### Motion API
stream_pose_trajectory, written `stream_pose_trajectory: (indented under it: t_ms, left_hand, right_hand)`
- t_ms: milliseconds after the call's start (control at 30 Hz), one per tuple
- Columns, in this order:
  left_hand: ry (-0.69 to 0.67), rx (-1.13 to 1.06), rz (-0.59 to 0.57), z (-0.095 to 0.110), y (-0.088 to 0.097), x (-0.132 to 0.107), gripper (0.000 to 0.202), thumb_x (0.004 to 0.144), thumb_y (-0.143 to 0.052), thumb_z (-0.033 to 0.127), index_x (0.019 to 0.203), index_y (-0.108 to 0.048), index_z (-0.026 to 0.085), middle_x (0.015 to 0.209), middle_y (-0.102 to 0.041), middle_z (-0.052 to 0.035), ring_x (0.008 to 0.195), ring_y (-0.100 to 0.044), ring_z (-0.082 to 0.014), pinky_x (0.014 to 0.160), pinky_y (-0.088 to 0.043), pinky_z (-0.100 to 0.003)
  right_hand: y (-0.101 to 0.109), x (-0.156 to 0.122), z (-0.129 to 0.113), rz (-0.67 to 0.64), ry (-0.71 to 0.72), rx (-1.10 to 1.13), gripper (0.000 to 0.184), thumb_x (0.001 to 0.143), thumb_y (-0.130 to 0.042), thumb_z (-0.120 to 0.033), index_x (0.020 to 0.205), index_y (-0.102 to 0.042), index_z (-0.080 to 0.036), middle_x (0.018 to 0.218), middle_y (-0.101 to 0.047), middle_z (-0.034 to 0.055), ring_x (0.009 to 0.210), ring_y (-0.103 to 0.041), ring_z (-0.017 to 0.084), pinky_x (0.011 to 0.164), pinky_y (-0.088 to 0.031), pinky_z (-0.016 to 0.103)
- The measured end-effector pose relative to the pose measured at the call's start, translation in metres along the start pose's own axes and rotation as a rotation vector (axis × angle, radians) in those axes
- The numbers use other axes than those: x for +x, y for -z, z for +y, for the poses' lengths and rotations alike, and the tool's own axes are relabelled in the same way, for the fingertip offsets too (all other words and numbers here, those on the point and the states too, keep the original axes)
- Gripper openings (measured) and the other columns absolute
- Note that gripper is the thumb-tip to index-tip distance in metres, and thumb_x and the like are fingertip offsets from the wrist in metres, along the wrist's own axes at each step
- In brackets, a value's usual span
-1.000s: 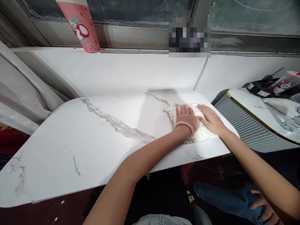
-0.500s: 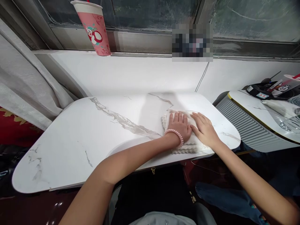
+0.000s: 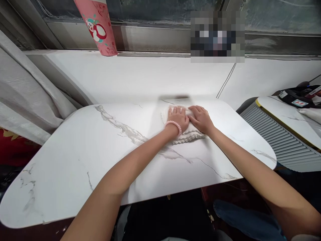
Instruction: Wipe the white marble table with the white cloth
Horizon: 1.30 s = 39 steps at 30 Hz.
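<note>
A folded white cloth (image 3: 188, 136) with a wavy edge lies on the white marble-patterned table (image 3: 105, 147), near its back edge. My left hand (image 3: 178, 118), with a pink coiled band at the wrist, presses flat on the cloth. Its fingers are stretched out and slightly apart, so the hand is open. Close beside it, my right hand (image 3: 202, 118) rests on the cloth's right part, also open, with fingers extended and the thumb toward the left hand. Both palms are hidden.
A pink cup (image 3: 99, 31) stands on the window ledge, above the white wall. To the right is a second table with ribbed sides (image 3: 288, 134), carrying a black item (image 3: 298, 98). A grey curtain (image 3: 27, 87) hangs at left. A blue-clad leg (image 3: 247, 217) shows below.
Both hands and the cloth have moved away from the table's front edge toward the back, and a little left. The camera view has shifted slightly too.
</note>
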<state>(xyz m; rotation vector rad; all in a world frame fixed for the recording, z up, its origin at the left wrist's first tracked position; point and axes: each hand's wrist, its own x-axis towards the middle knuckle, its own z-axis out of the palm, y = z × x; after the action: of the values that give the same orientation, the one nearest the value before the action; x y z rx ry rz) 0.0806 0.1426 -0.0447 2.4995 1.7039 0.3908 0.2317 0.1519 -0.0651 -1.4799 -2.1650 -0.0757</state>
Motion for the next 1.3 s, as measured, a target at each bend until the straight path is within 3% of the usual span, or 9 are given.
stream_pose_trajectory:
  t_ms: [267, 567, 733, 933, 1133, 1300]
  left_hand:
    - [0.037, -0.023, 0.026, -0.039, 0.0, 0.054, 0.051, 0.096, -0.029, 0.031, 0.14, -0.045, 0.009, 0.149, -0.043, -0.0135, 0.14, -0.034, -0.0255, 0.119, -0.017, -0.045]
    - [0.059, -0.017, 0.082, -0.063, -0.002, 0.08, 0.045, 0.096, -0.032, 0.029, 0.133, -0.051, 0.012, 0.143, -0.051, -0.0121, 0.135, -0.04, -0.0253, 0.118, -0.02, -0.044]
    - [0.077, 0.018, 0.1, -0.084, 0.003, 0.072, 0.045, 0.095, -0.03, 0.022, 0.133, -0.051, 0.011, 0.141, -0.052, -0.0124, 0.133, -0.043, -0.0244, 0.116, -0.023, -0.041]
    - [0.13, 0.046, 0.152, -0.107, 0.008, 0.053, 0.043, 0.095, -0.031, 0.022, 0.132, -0.052, 0.014, 0.14, -0.054, -0.011, 0.131, -0.046, -0.0235, 0.115, -0.025, -0.041]
    - [0.177, 0.05, 0.134, -0.094, 0.011, 0.033, 0.044, 0.096, -0.031, 0.023, 0.135, -0.05, 0.013, 0.145, -0.05, -0.0133, 0.136, -0.041, -0.025, 0.117, -0.022, -0.044]
    - [0.173, 0.055, 0.129, -0.076, 0.015, 0.005, 0.046, 0.096, -0.029, 0.024, 0.137, -0.049, 0.014, 0.147, -0.047, -0.0137, 0.138, -0.039, -0.0252, 0.117, -0.024, -0.048]
  right_hand:
    - [-0.031, 0.062, 0.009, -0.005, -0.049, -0.007, 0.041, 0.088, -0.043, -0.031, 0.123, -0.057, -0.016, 0.129, -0.06, 0.0131, 0.123, -0.048, 0.03, 0.105, -0.035, 0.044]
    - [-0.045, 0.096, -0.001, -0.066, -0.121, -0.028, 0.043, 0.09, -0.04, -0.031, 0.129, -0.054, -0.017, 0.135, -0.056, 0.0117, 0.126, -0.043, 0.031, 0.107, -0.032, 0.046]
    - [-0.056, 0.103, -0.034, -0.062, -0.245, -0.038, 0.044, 0.092, -0.038, -0.03, 0.13, -0.053, -0.014, 0.135, -0.055, 0.0133, 0.125, -0.043, 0.032, 0.108, -0.028, 0.048]
    - [-0.063, 0.102, -0.059, -0.074, -0.137, 0.032, 0.044, 0.093, -0.036, -0.028, 0.132, -0.053, -0.016, 0.139, -0.054, 0.0102, 0.129, -0.04, 0.03, 0.111, -0.025, 0.045]
    - [-0.057, 0.09, -0.061, -0.091, -0.125, 0.066, 0.044, 0.093, -0.037, -0.029, 0.133, -0.053, -0.017, 0.141, -0.053, 0.0083, 0.133, -0.039, 0.028, 0.112, -0.027, 0.044]
    - [-0.044, 0.06, -0.068, -0.077, -0.079, 0.018, 0.043, 0.094, -0.037, -0.028, 0.132, -0.054, -0.016, 0.14, -0.054, 0.0109, 0.133, -0.041, 0.028, 0.111, -0.029, 0.044]
